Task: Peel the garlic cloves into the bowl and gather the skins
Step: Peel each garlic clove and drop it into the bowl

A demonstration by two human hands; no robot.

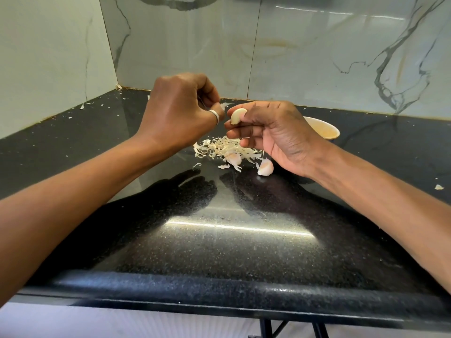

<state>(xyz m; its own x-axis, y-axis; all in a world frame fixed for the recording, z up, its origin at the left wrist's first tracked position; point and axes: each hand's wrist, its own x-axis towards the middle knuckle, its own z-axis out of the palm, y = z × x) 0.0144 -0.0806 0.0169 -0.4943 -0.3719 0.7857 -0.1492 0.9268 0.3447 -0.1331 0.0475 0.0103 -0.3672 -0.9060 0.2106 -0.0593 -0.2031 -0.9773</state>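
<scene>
Head view:
Left hand (180, 111): raised above the tabletop (219, 240), fingers curled, fingertips pinching a thin strip of skin (225, 105); silver ring (214, 115) on one finger.
Right hand (271, 135): raised just beside the left, thumb and fingertips gripping a garlic clove (238, 115); other fingers curled loosely beneath.
Garlic clove: pale and smooth, looks peeled, held in the air between the two hands, above the pile of skins.
Strip of skin: white, papery, sticking out from the left fingertips toward the clove, not touching it.
Pile of skins (224, 148): heap of pale shreds on the tabletop, below both hands.
Unpeeled cloves: one (234, 158) lying at the near edge of the pile, partly under shreds; another (266, 167) just right of the pile, under the right wrist.
Bowl (324, 129): cream inside, on the tabletop behind the right hand, partly hidden by it; contents impossible to tell.
Stray skin bits: one (439, 187) far right, a few (83, 106) far left near the wall.
Tabletop: black, speckled, glossy, mirroring both hands.
Wall (292, 57): white marble-look tiles with grey veins.
</scene>
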